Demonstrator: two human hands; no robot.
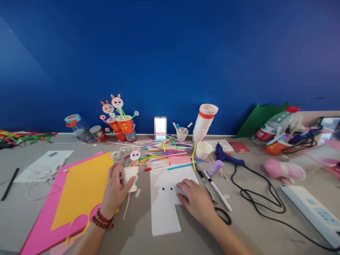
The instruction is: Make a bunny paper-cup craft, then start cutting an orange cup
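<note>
Right hand [195,198]: palm down, fingers loosely spread and slightly bent, gripping nothing visible; fingertips at the right part of a white, irregularly cut paper sheet [166,219], just beside two small round white-and-black eyes [163,189] lying on it; black looped scissors handle [223,216] just right of that wrist.

Left hand [115,187]: thumb and fingers closed around a small white paper cup with green spots [129,176]; cup is left of the sheet, a white rabbit-face cutout [135,154] above its rim; yellow sheet [82,187] over a larger bright pink sheet [39,226], left of this hand.

Right of the right hand: slim white marker [217,191]; farther right, white power strip [313,209]; beyond the marker, blue glue gun [228,157] with black cable.

Ahead of both hands: loose pile of multicoloured fuzzy sticks [164,152]; behind it, left to right: red paper cups with rabbit figures [124,124], tall stack of white paper cups [204,124]; plain blue wall [170,63] at the back.
</note>
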